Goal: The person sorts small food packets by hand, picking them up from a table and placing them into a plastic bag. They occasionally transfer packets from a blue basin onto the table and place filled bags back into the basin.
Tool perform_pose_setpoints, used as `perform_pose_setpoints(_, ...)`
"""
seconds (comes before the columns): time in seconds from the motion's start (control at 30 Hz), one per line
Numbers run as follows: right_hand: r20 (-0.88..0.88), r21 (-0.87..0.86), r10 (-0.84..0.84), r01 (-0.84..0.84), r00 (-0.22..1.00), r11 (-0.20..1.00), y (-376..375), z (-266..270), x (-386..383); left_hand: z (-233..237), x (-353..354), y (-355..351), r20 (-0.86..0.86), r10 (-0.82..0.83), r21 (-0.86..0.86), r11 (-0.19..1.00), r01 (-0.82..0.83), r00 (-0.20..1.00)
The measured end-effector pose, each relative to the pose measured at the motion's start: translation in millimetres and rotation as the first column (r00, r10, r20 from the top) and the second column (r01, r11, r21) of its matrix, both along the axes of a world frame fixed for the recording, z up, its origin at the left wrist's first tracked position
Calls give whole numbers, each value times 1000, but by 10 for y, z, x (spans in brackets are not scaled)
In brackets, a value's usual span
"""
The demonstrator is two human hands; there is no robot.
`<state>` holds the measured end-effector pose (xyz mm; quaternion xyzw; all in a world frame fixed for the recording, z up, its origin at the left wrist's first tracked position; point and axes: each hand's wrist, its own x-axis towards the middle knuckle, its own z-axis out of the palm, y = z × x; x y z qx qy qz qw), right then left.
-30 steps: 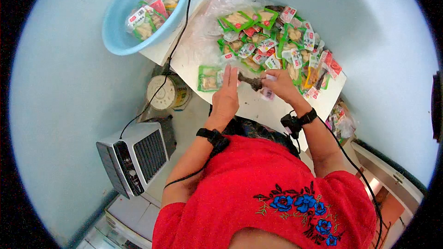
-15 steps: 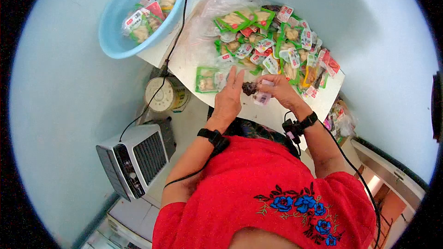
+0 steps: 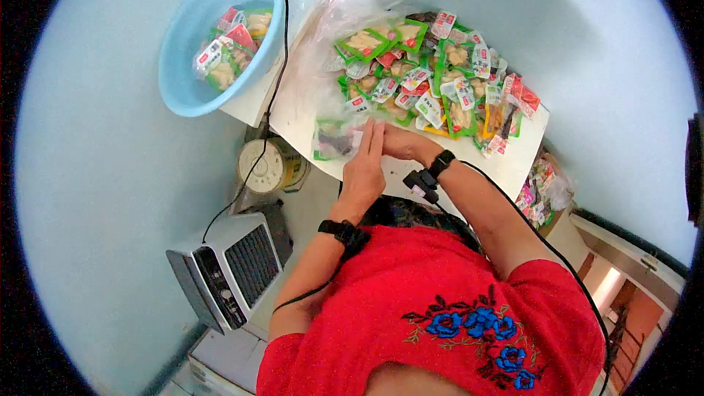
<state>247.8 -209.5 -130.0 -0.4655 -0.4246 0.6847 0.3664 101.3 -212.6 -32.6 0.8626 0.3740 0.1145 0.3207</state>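
My left hand [image 3: 364,169] is over the near left part of the white table, its visible fingers stretched out and pointing away from me. My right hand [image 3: 403,144] reaches in from the right, its fingertips hidden behind my left hand. Just left of my fingers, a clear packet with dark contents [image 3: 337,142] lies over a green-edged packet [image 3: 319,152]. Whether my right fingers still grip the dark packet is hidden. A pile of mixed food packets [image 3: 433,88] covers the table beyond my hands.
A light blue basin [image 3: 172,77] with several packets stands at the back left. Clear plastic film [image 3: 352,0] lies beside the pile. A black cable [image 3: 275,95] hangs past the table's left edge. Below are a lidded bucket [image 3: 262,166] and a grey-white appliance [image 3: 224,271].
My right hand has moved left, behind my left hand. The dark packet has moved from between my hands to over the green-edged packet. The whole view has shifted slightly.
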Motion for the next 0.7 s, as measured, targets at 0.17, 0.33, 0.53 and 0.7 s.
perform_pose_setpoints(0.17,-67,-8,-132,132,989,991,-81,-57,-163,45,-16,26,-27,-13,-51,999,12,1000)
perform_pose_setpoints(0.33,277,381,-322,204,905,902,-104,-514,-368,27,5,17,4,-12,-45,999,12,1000)
perform_pose_setpoints(0.53,554,336,-281,99,784,937,-113,-341,-376,-38,-11,18,-5,-25,-32,999,25,1000)
perform_pose_setpoints(0.7,346,442,-422,252,838,861,-128,-174,-431,-55,-21,10,-58,-10,-30,1000,8,998)
